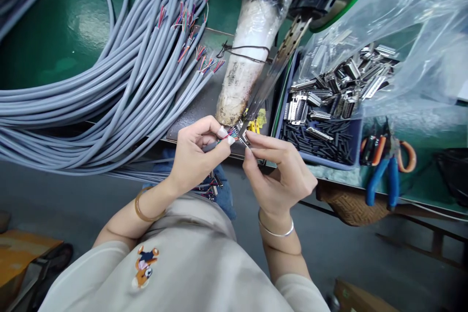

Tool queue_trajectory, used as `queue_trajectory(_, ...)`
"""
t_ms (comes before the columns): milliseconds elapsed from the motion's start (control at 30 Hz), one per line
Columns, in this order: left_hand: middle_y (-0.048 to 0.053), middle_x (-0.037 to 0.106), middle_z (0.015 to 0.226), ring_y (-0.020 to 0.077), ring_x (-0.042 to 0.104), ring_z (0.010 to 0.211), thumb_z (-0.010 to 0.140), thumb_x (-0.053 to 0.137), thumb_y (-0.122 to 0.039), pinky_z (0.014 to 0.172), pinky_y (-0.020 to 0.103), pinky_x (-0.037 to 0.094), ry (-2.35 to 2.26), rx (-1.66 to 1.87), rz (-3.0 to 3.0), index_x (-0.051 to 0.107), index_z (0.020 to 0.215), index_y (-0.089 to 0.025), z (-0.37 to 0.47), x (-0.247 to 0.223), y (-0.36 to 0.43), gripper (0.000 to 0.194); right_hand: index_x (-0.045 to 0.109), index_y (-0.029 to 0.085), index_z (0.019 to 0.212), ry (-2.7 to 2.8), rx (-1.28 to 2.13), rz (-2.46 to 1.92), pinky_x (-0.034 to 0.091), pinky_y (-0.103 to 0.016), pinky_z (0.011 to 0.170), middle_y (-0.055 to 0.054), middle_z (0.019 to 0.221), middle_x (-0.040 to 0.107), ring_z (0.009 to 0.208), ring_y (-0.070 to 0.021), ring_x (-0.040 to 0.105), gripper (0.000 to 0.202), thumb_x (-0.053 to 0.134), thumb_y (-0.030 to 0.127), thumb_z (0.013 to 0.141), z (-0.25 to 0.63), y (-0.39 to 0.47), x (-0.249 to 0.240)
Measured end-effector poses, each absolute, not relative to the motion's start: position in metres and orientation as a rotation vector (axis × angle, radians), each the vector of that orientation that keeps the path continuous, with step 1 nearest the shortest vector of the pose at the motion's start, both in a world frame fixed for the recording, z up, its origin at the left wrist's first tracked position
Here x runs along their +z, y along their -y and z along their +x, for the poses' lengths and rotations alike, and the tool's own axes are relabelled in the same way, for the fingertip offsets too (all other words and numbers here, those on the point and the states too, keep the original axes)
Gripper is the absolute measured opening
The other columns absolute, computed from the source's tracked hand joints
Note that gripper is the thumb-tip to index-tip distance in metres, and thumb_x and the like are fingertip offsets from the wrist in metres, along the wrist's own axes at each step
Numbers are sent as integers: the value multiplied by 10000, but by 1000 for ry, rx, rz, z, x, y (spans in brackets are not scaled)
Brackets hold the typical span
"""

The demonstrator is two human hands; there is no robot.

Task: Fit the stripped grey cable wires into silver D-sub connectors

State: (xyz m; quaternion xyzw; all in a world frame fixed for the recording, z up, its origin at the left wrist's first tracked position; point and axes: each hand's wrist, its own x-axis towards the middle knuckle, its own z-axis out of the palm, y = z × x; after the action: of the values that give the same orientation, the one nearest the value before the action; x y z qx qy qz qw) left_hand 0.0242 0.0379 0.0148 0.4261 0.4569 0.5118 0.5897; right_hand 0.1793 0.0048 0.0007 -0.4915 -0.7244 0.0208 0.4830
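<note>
My left hand pinches the end of a grey cable, its thin coloured wires fanned out between thumb and finger. White wraps cover two of its fingertips. To the right, my right hand pinches a slim metallic piece against the wires; whether it is a pin or part of a connector cannot be made out. The tip of a long metal soldering iron comes down between the hands, beside a plastic-wrapped tube whose stained mouth sits just above the wires. A yellow piece lies behind my right fingertips.
Many grey cables with stripped ends cover the left of the green table. At the right, a blue bin holds metal connectors and black sleeves under clear plastic. Pliers and orange-handled cutters lie beyond. Finished-looking connectors rest by my lap.
</note>
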Motion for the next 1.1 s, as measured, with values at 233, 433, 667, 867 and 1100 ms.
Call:
queue_trajectory(233,-32,578,654,35,406,503,689,756,-139,466,175,307,-1055,1142,985,575,670,-170,23,9,-37,184,620,241,897,1790,50,-1195,641,-277,708,-35,1092,820,856,-170,799,195,726,82,860,179,1,-5)
queue_trajectory(433,-8,637,712,50,489,550,701,783,-180,497,164,391,-1035,1153,985,603,687,-169,22,7,-33,181,634,251,912,1742,70,-1224,641,-286,709,-7,1044,824,845,-168,796,199,752,99,861,181,1,-5)
queue_trajectory(667,-3,629,701,60,492,561,712,773,-174,488,170,378,-1032,1178,1007,595,685,-174,22,7,-33,180,637,236,909,1747,101,-1217,644,-284,751,-15,1036,816,877,-168,794,215,760,70,851,180,0,-2)
queue_trajectory(867,-27,546,618,62,444,527,712,822,-200,458,190,312,-1065,1186,1018,568,662,-184,23,8,-34,259,650,233,914,1748,55,-1215,641,-280,747,-10,1025,818,854,-156,788,208,770,76,848,179,-4,0)
queue_trajectory(1100,-53,490,566,44,353,480,717,815,-183,435,195,248,-1079,1207,1060,563,662,-184,24,13,-35,258,655,235,897,1766,37,-1225,652,-291,761,-24,1058,815,898,-176,794,232,793,63,825,177,-5,5)
